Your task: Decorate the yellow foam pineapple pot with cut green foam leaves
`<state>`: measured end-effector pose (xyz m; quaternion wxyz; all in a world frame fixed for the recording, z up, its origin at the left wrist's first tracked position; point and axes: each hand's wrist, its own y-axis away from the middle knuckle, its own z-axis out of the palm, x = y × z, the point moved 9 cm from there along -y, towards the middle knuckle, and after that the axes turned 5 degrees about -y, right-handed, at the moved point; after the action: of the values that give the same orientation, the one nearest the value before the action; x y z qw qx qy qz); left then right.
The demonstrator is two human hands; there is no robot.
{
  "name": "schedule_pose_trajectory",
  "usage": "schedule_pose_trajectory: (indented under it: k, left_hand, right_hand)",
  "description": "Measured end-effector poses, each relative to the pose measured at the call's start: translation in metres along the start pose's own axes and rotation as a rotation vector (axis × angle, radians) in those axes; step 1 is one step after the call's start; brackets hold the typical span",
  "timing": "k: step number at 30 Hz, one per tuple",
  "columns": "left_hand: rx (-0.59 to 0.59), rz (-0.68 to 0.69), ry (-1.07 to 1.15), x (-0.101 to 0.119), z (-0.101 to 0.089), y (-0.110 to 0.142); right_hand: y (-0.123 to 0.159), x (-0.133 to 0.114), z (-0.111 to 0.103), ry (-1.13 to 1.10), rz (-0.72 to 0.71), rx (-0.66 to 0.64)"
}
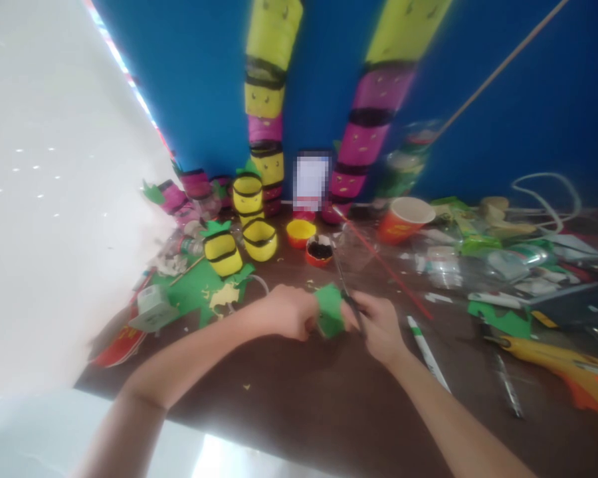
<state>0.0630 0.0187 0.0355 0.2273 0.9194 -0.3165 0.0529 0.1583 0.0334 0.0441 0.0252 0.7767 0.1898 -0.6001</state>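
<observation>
My left hand (292, 312) is closed, pinching a small piece of green craft paper (330, 311) above the brown table. Close beside it, my right hand (381, 325) grips a pair of scissors (347, 285) with dark handles, the metal blades pointing away from me. The right fingertips reach the paper's right edge. Motion blur hides whether the blades touch it. Just beyond the hands stand a small cup with dark contents (320, 251) and a yellow-lined red cup (301, 232). Yellow cups with black bands (222, 253) stand to the left.
A green sheet with scraps (192, 292) lies left. On the right are a white marker (428, 355), a yellow glue gun (558, 358), a black pen (505, 382), a red paper cup (406, 220) and plastic bottles. Stacked pink and yellow cups (264, 99) rise against the blue wall.
</observation>
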Motion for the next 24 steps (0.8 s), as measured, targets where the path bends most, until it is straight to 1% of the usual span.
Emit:
schedule_pose_trajectory:
  k: [5, 7, 9, 11, 13, 15, 16, 18, 20, 24]
  left_hand:
    - [-0.005, 0.027, 0.023, -0.001, 0.003, -0.001]
    - [-0.002, 0.072, 0.098, -0.002, 0.001, -0.002]
    - [0.021, 0.144, 0.236, -0.003, -0.004, -0.004]
    - [0.101, 0.188, 0.438, -0.008, -0.016, -0.006]
    - [0.226, 0.167, 0.65, -0.021, -0.028, -0.01]
    - [0.322, 0.125, 0.795, -0.034, -0.032, -0.013]
    - [0.351, 0.114, 0.836, -0.038, -0.032, -0.015]
    - [0.388, 0.105, 0.882, -0.042, -0.03, -0.018]
    - [0.395, 0.106, 0.901, -0.042, -0.026, -0.02]
    - [0.372, 0.116, 0.897, -0.039, -0.021, -0.022]
  right_hand:
    - [0.0, 0.002, -0.001, 0.029, 0.02, 0.006]
    - [0.0, 0.003, -0.002, 0.02, 0.025, 0.012]
    - [0.001, 0.003, -0.003, 0.008, 0.028, 0.041]
    - [0.001, 0.003, -0.005, -0.019, 0.028, 0.091]
    - [0.002, 0.004, -0.006, -0.07, 0.027, 0.14]
    - [0.003, 0.007, -0.006, -0.11, 0.026, 0.18]
    - [0.003, 0.008, -0.006, -0.116, 0.022, 0.203]
    - [0.003, 0.01, -0.008, -0.104, 0.009, 0.249]
    - [0.002, 0.013, -0.01, -0.083, 0.0, 0.282]
    - [0.0, 0.016, -0.011, -0.044, 0.011, 0.275]
